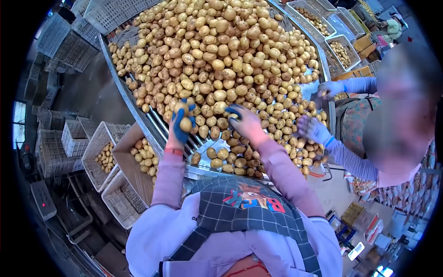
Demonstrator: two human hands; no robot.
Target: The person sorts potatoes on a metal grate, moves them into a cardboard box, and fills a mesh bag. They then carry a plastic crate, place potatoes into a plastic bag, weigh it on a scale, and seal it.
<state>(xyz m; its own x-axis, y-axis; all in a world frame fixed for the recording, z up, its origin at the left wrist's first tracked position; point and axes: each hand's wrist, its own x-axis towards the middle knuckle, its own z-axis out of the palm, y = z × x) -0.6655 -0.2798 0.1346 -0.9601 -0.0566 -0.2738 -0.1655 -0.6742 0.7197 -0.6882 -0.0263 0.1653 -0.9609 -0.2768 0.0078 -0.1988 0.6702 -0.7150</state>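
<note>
A large heap of potatoes point(217, 60) covers the metal sorting table point(115, 81) in front of me. My left hand point(177, 127), in a blue-coated glove, is raised at the left side of the heap and closed around potatoes; one potato point(185, 124) shows against the palm and another sticks out near the fingertips. To its right, at the heap's near edge, my right hand point(247, 123) wears a similar glove. Its thumb and fingers curve around a potato, which they partly hide. Loose potatoes point(222, 153) lie on the metal surface below my hands.
At the right, a co-worker's gloved hands point(315, 130) reach among the potatoes. Plastic crates point(123, 203) stand at the lower left, beside a cardboard-lined container point(127, 152) with potatoes. More crates point(342, 51) line the far right. Slatted bars point(157, 127) run along the table's left side.
</note>
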